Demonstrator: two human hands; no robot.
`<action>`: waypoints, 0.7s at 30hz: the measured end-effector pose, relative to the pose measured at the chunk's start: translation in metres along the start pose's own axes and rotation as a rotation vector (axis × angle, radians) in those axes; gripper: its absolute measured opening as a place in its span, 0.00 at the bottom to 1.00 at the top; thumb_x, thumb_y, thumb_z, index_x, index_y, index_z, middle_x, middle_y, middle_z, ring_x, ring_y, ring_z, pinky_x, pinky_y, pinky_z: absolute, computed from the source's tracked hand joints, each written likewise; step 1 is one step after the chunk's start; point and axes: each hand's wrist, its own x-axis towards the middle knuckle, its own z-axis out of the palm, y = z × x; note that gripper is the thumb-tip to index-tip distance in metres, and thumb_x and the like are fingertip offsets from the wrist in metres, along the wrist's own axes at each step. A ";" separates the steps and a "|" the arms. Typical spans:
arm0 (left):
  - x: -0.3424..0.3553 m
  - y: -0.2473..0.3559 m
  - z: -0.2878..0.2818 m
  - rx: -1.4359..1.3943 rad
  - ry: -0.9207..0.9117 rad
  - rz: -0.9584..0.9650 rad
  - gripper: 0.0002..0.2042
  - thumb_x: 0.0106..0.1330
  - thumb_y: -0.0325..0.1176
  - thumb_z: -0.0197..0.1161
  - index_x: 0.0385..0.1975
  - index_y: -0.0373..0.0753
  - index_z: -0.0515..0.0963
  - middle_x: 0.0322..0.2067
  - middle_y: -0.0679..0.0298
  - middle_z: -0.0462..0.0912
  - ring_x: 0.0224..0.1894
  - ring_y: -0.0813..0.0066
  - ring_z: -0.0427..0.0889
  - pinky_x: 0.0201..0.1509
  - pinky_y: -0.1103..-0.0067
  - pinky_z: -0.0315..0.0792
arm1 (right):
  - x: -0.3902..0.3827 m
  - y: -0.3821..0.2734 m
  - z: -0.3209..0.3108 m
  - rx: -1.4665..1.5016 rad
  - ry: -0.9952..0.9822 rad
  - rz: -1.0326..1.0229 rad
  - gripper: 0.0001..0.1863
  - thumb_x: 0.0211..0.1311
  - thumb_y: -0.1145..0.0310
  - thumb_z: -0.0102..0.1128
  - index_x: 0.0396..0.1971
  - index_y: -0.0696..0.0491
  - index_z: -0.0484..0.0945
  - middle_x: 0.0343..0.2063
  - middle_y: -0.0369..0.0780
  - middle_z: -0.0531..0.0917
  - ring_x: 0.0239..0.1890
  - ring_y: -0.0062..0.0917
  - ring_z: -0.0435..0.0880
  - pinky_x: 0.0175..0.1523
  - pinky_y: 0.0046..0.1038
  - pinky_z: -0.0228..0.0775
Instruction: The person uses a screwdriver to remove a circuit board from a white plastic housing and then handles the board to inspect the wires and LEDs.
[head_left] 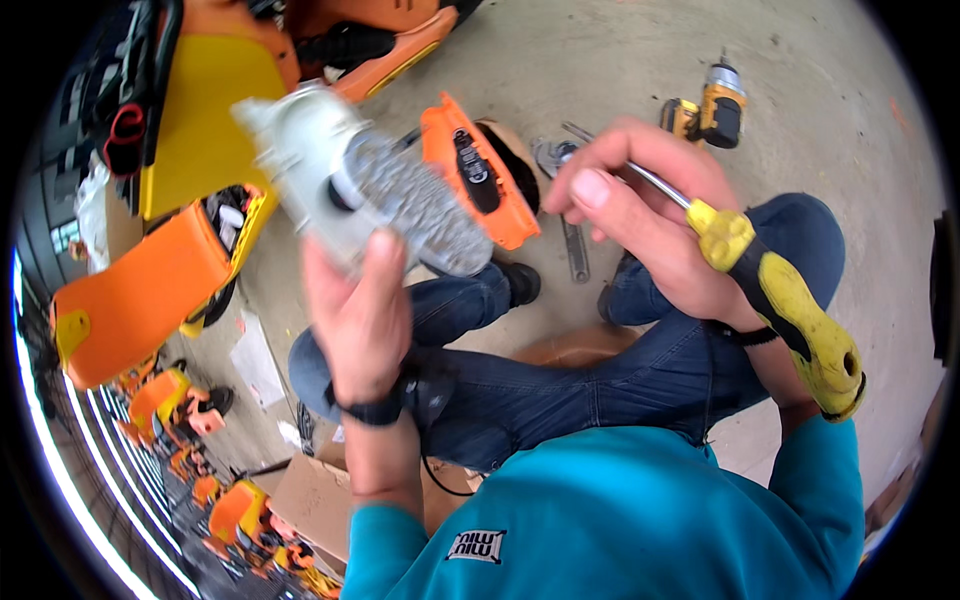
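My left hand (pixel 358 315) is closed on the lower end of a pale plastic housing (pixel 315 165), thumb across its front. The housing is tilted and smeared by motion; it has a rough grey face on its right part and a dark round hole near the middle. A yellow and black screwdriver (pixel 790 290) lies in my right hand (pixel 665 200). Its shaft passes between the fingers, and its handle points back over my wrist. Thumb and forefinger of that hand are curled near each other; whether something small sits between them, I cannot tell.
An orange panel with a black insert (pixel 480 175) lies on the floor between the hands, by a wrench (pixel 576 250). A cordless drill (pixel 720 108) is at the far right. Orange and yellow machine parts (pixel 150 290) fill the left; a cardboard box (pixel 315 500) is near my left arm.
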 end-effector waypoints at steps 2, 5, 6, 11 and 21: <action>0.001 0.043 0.016 0.235 0.000 0.354 0.25 0.67 0.34 0.56 0.60 0.29 0.59 0.52 0.43 0.72 0.52 0.56 0.76 0.56 0.65 0.70 | 0.009 0.006 -0.006 -0.070 0.081 -0.131 0.13 0.68 0.60 0.49 0.35 0.55 0.74 0.34 0.37 0.81 0.35 0.16 0.76 0.39 0.20 0.69; 0.008 0.085 0.019 0.749 0.223 0.625 0.21 0.65 0.27 0.57 0.57 0.30 0.63 0.49 0.49 0.75 0.49 0.59 0.78 0.52 0.71 0.73 | 0.012 0.013 -0.022 0.010 0.193 -0.249 0.14 0.68 0.60 0.48 0.32 0.56 0.76 0.32 0.37 0.81 0.35 0.16 0.76 0.39 0.19 0.69; 0.017 0.090 0.004 0.996 0.218 0.681 0.22 0.62 0.22 0.59 0.56 0.30 0.64 0.48 0.53 0.76 0.48 0.63 0.79 0.50 0.72 0.74 | 0.012 0.015 -0.024 0.011 0.225 -0.269 0.14 0.68 0.60 0.49 0.32 0.56 0.76 0.32 0.37 0.81 0.34 0.16 0.76 0.38 0.19 0.69; 0.025 0.101 -0.008 1.023 0.166 0.807 0.18 0.61 0.20 0.59 0.51 0.32 0.65 0.45 0.54 0.79 0.49 0.68 0.78 0.50 0.78 0.73 | 0.013 0.009 -0.026 0.001 0.272 -0.307 0.14 0.67 0.60 0.50 0.32 0.56 0.76 0.31 0.36 0.81 0.34 0.16 0.76 0.38 0.19 0.69; 0.005 0.103 0.004 1.263 0.105 0.721 0.21 0.64 0.23 0.59 0.55 0.35 0.61 0.47 0.54 0.77 0.49 0.71 0.78 0.52 0.77 0.72 | 0.004 -0.001 -0.028 0.256 0.295 -0.112 0.11 0.67 0.63 0.53 0.31 0.56 0.74 0.27 0.34 0.79 0.27 0.11 0.73 0.33 0.16 0.67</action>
